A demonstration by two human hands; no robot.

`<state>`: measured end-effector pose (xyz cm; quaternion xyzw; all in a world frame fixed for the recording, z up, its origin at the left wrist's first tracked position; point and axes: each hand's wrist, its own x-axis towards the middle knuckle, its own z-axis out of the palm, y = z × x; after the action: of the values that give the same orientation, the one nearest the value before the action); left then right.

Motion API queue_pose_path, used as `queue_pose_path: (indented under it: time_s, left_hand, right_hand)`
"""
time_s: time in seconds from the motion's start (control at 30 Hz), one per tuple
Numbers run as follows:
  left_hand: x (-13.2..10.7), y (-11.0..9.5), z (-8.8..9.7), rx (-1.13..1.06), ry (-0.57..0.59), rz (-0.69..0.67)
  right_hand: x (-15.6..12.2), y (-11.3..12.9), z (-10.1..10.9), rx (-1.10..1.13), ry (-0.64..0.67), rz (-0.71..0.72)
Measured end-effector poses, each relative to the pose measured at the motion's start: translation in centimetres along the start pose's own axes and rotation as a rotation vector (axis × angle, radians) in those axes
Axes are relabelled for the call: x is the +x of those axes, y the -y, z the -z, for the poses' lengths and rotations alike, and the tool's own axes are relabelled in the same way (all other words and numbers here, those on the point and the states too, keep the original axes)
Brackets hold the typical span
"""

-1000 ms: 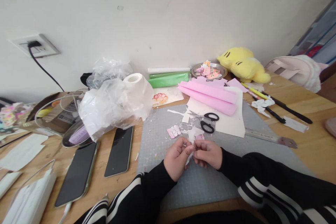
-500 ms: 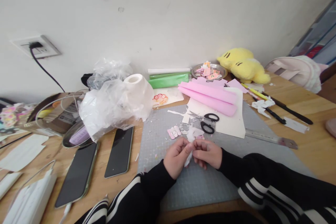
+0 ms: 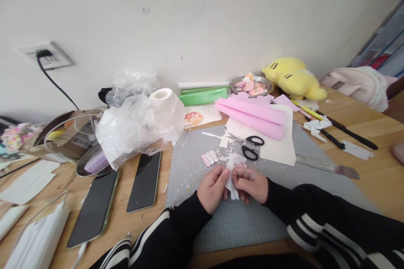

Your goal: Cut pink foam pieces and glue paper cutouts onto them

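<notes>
1. From where I stood, both hands were brought close together over the grey cutting mat, with a strip of thin white tissue between them.
2. The left hand had that tissue pinched between its thumb and curled fingers.
3. The right hand was half curled, its fingertips right against the tissue's other edge; I could not tell whether they gripped it or merely touched it.
4. The tissue hung in the narrow gap, its upper end spreading out beyond the fingertips and its lower end dangling toward the person, above the mat.
5. Just past the hands lay a small pink patterned piece, white paper scraps beside it, and a second pink piece, partly hidden by the tissue and the right hand.
6. Behind those, the black-handled scissors lay with their blades pointing left, partly over a white sheet.
7. Folded pink paper rested across that sheet, and a ruler reached from the mat onto the wooden table.
8. Near the wall I saw a metal dish of colourful cutouts, next to a yellow plush toy.
9. Two dark-screened phones lay left of the mat.
</notes>
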<state>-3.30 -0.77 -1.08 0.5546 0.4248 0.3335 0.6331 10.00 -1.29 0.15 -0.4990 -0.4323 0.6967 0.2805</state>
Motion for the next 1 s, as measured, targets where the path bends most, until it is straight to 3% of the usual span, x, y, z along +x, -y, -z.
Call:
queue_pose_path:
  time_s: [0.2, 0.53, 0.73, 1.0]
  left_hand:
    - [0.02, -0.4, -0.03, 0.034, 0.079, 0.037]
    - [0.11, 0.15, 0.13, -0.055, -0.03, 0.017]
    - [0.25, 0.05, -0.01, -0.059, 0.079, 0.042]
    - [0.16, 0.28, 0.05, -0.092, 0.102, 0.006]
  right_hand:
    - [0.29, -0.23, 0.13, -0.017, -0.04, 0.032]
    - [0.14, -0.13, 0.07, 0.066, -0.018, 0.003]
    - [0.36, -0.2, 0.1, -0.002, -0.017, 0.009]
    - [0.19, -0.02, -0.02, 0.031, -0.012, 0.012]
